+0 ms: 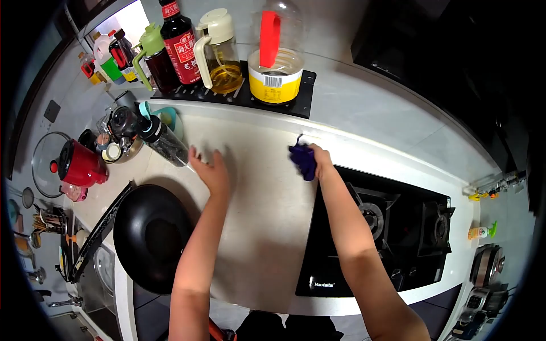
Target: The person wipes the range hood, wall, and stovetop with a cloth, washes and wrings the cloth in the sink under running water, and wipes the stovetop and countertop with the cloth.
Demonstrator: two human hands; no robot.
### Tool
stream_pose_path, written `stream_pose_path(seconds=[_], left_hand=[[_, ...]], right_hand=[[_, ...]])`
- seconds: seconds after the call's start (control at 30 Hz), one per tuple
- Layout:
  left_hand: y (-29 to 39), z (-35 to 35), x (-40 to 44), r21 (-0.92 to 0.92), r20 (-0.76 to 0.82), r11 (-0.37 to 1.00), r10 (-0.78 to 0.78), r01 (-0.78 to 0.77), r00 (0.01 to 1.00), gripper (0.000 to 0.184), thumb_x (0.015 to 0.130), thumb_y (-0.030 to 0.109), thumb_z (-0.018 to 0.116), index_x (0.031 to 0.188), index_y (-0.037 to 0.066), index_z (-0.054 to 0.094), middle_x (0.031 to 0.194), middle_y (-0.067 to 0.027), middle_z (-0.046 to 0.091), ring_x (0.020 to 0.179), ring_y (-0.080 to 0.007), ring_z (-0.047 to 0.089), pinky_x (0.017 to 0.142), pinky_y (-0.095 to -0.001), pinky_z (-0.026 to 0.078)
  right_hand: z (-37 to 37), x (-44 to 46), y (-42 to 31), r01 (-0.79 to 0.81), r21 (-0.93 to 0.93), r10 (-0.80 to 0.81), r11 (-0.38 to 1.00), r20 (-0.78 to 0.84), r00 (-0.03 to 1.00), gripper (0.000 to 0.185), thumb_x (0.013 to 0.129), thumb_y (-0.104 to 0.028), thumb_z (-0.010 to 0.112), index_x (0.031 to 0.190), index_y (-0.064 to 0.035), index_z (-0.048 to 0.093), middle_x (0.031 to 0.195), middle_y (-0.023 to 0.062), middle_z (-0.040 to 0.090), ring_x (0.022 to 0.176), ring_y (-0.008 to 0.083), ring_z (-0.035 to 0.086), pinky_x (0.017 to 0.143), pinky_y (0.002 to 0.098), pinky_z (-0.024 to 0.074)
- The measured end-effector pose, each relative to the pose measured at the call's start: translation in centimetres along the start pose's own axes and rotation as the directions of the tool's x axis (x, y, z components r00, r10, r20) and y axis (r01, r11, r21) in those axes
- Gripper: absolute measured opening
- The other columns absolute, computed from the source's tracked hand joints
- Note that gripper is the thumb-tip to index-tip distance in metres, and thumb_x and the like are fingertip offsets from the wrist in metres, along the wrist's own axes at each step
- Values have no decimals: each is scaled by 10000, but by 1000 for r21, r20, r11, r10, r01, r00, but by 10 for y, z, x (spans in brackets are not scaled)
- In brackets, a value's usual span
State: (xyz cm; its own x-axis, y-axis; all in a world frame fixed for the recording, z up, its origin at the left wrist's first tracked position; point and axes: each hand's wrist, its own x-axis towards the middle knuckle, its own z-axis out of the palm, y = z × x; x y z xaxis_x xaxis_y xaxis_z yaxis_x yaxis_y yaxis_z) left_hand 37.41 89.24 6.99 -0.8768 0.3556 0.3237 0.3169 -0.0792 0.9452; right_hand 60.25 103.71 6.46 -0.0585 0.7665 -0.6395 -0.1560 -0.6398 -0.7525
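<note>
A dark purple cloth (pixel 303 161) is bunched in my right hand (pixel 322 161), over the light countertop (pixel 256 199) just beyond the back left corner of the black gas stove (pixel 398 227). My left hand (pixel 211 170) holds nothing, its fingers spread, beside the base of a clear bottle with a black lid (pixel 168 146). That bottle leans to the left. Below and left of my left hand lies a large black wok (pixel 153 238).
On a black shelf (pixel 304 96) along the back wall stand a dark sauce bottle (pixel 181 48), an oil jug (pixel 223 57) and a yellow-labelled container (pixel 275 85). At the left is a red pot (pixel 82 163); a spray bottle (pixel 482 232) stands far right.
</note>
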Motion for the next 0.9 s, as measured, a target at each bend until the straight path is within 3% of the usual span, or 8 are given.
stream_pose_path(seconds=[0.1,0.23,0.37,0.43,0.57,0.7,0.83,0.9], left_hand=[[1,19,-16,8,160,999,-54,54,986,483,772,117,639,1205,57,432,1196,-107,447,1045,-217,455,816,-317,406],[-16,46,-32,111,466,994,-30,-25,884,186,799,146,617,971,77,603,913,-74,608,793,-188,578,647,-297,462],[-2,112,-70,91,656,987,43,-135,754,143,807,183,582,835,53,636,773,-152,627,694,-297,608,610,-342,470],[-13,155,-92,173,710,962,26,-209,704,178,765,220,602,816,53,638,732,-170,608,711,-332,595,629,-392,471],[2,211,-111,451,769,781,-93,-433,633,174,745,236,627,789,70,652,792,-132,639,727,-317,612,645,-396,491],[0,250,-110,547,782,624,-144,-557,606,202,681,267,657,716,68,650,739,-127,637,702,-293,621,612,-399,493],[-3,261,-114,617,755,530,-187,-583,629,138,675,221,640,721,94,664,763,-103,650,701,-267,635,602,-370,498],[4,266,-114,641,744,485,-204,-594,636,120,679,201,627,729,100,669,782,-94,656,720,-256,641,608,-356,501]], right_hand=[[23,17,18,55,-129,-57,990,-12,998,360,729,-194,621,880,120,529,794,164,582,623,280,600,465,402,472],[15,16,31,221,-708,-530,671,-250,810,451,723,-299,594,1007,51,589,949,243,615,875,350,606,756,382,466],[-22,15,50,424,-118,-437,898,-354,827,363,764,-212,586,1027,38,577,858,143,628,808,240,597,775,317,454],[-32,-27,57,626,-98,-620,773,-325,714,239,836,-86,526,1036,40,562,906,64,590,823,132,538,758,256,439],[-57,-98,58,747,-260,-791,611,-196,579,259,873,-75,502,1110,30,509,991,66,565,854,111,528,775,235,428],[-78,-129,48,767,-372,-845,522,-101,526,274,878,-77,503,1133,23,498,1033,69,547,908,102,508,809,215,403],[-92,-133,45,711,-280,-761,645,-144,633,241,843,-52,516,1071,22,531,1033,124,530,952,213,516,871,297,390],[-99,-132,47,735,-330,-799,593,-126,588,244,841,-46,515,1074,23,530,1033,125,536,952,212,517,870,302,391]])
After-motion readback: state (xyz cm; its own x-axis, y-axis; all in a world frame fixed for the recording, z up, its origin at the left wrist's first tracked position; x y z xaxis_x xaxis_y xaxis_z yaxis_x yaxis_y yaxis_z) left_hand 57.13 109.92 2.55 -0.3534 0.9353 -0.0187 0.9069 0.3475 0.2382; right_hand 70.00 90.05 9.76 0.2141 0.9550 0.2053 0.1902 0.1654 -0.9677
